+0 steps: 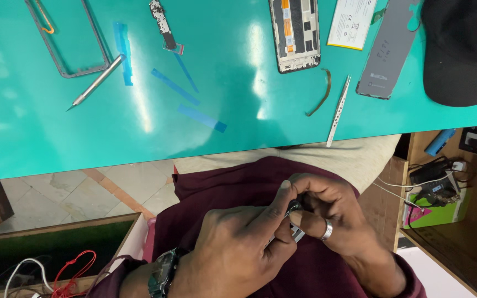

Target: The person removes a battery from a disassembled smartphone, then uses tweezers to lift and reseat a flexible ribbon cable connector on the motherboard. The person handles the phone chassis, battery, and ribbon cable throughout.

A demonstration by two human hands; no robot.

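Head view. Both hands are held over the lap, below the edge of the teal counter [56, 138]. A small silver and dark part [295, 221] is pinched between the left hand [233, 251] and the right hand [332, 212]; each grip is pressed together on it, thumbs and forefingers meeting above it. What the part is cannot be told.

Progress, as judged: dismantling appears well advanced. Beyond the grip, on the counter, an opened phone body [295, 34] is laid with its inside exposed. To its right lie a white battery pack with a yellow edge [352, 23] and a grey back cover [388, 49]. Tweezers [338, 110] lie nearest the hands. Far to the left lie a bare grey frame [67, 38] and a metal pen-shaped tool [96, 81]. Refitting looks outstanding.

Labels: a printed label is carried on the white battery pack; blue tape strips [202, 117] are stuck left of the phone body. A green box [437, 212] sits on a shelf right of the grip.
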